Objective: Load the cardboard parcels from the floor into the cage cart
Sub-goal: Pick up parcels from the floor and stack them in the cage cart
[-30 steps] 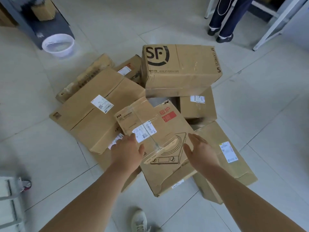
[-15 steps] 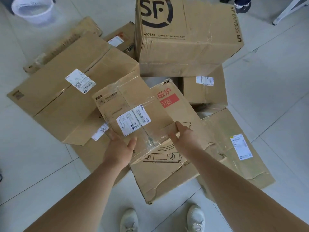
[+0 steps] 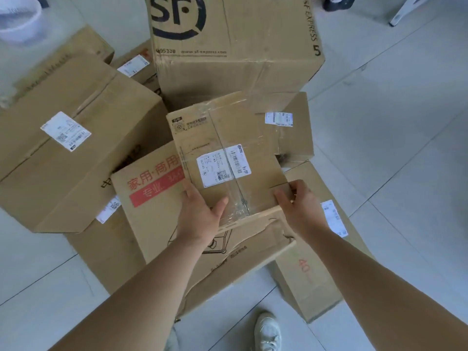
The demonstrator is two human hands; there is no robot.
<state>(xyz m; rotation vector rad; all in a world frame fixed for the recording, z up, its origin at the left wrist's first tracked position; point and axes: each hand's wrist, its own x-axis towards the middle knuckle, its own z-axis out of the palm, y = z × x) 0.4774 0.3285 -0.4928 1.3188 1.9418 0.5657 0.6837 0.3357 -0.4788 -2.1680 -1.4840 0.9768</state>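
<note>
parcel: small taped parcel (image 3: 228,153) is lying over the red-printed box (image 3: 152,198), down on the floor (image 3: 379,148).
grip: left hand (image 3: 200,216) and right hand (image 3: 301,209) are clamping its 2 near corners.
handling: probably light and stiff; tape is looking slick, so bare cardboard edges are the better hold.

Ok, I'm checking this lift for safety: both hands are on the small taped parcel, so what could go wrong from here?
The left hand and right hand grip the small taped parcel only at its near edge, so its far end could tip down. The glossy tape under the left thumb may let it slip. If dropped, it could hit the red-printed box or the white shoe nearby.
</note>
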